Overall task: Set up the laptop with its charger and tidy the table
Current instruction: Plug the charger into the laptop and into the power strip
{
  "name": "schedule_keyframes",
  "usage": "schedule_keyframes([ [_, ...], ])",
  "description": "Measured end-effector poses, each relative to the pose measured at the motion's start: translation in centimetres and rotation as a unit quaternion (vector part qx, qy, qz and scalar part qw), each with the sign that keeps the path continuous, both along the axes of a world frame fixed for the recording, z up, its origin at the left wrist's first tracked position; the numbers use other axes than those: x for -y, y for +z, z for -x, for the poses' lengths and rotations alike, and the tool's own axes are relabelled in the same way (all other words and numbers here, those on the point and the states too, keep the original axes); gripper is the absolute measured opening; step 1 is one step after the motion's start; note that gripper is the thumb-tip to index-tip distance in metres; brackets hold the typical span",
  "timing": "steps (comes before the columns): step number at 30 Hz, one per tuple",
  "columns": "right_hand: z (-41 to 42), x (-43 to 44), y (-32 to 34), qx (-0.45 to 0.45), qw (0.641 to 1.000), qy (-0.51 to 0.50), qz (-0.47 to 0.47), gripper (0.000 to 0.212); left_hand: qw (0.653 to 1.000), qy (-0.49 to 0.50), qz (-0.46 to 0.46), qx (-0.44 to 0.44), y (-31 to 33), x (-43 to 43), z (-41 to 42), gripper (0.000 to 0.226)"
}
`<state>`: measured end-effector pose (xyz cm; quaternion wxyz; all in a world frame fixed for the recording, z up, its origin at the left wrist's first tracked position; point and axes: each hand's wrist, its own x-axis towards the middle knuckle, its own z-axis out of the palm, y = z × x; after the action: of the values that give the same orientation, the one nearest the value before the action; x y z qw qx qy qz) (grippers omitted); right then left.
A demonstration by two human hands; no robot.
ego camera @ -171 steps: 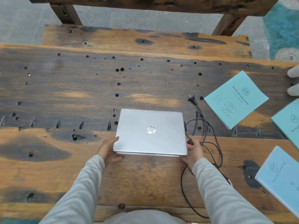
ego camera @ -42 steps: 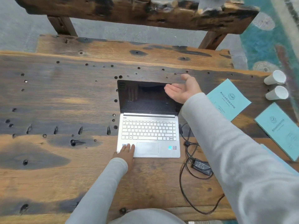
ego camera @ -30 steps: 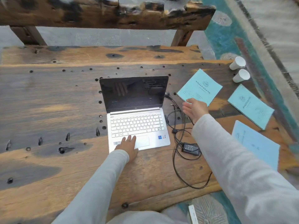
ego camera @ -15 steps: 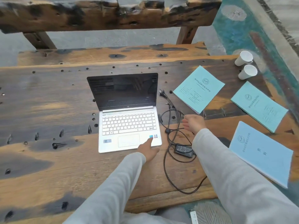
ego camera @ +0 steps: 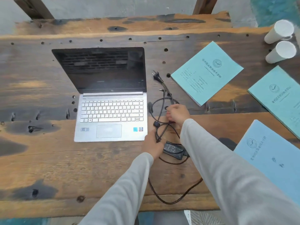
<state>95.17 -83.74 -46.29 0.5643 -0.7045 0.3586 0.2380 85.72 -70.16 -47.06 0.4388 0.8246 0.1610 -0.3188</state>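
A silver laptop (ego camera: pixel 112 117) stands open on the wooden table (ego camera: pixel 40 159), its screen dark. Right of it lies the black charger: power brick (ego camera: pixel 174 149), tangled cable (ego camera: pixel 162 101), wall plug (ego camera: pixel 156 75) and small barrel connector (ego camera: pixel 162 90), not plugged into the laptop. My right hand (ego camera: pixel 177 113) is closed on a cable loop beside the keyboard. At the laptop's front right corner, my left hand (ego camera: pixel 152 145) pinches a cable strand just left of the brick.
Three light blue booklets (ego camera: pixel 207 72) (ego camera: pixel 279 98) (ego camera: pixel 272 158) lie to the right. Two white paper cups (ego camera: pixel 279 31) (ego camera: pixel 281 51) lie on their sides at the far right corner. A cable loop (ego camera: pixel 175 200) reaches the table's near edge. A wooden bench (ego camera: pixel 129 25) stands behind.
The laptop lid was opened. My right hand came off the screen and down onto the charger cable. My left hand left the palm rest and moved right to the cable.
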Motion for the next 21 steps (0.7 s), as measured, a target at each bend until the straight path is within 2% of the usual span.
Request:
schedule_keyframes([
  [5,-1.7,0.3,-2.2,0.014,0.998,0.041,0.051,0.017,1.0,0.017,0.006,-0.007,-1.3,0.9,0.4,0.05],
  [11,-4.7,-0.2,-2.1,0.044,0.984,0.072,0.158,0.044,0.996,0.035,0.081,-0.021,-2.3,3.0,0.6,0.059],
  [16,-6.9,0.5,-3.5,0.093,0.955,0.129,0.249,0.031,0.991,0.03,0.13,-0.019,-3.0,4.3,1.1,0.056],
  [21,-6.6,0.7,-4.8,0.146,0.928,0.165,0.301,0.035,0.991,0.003,0.135,-0.011,-4.2,4.1,1.1,0.046],
])
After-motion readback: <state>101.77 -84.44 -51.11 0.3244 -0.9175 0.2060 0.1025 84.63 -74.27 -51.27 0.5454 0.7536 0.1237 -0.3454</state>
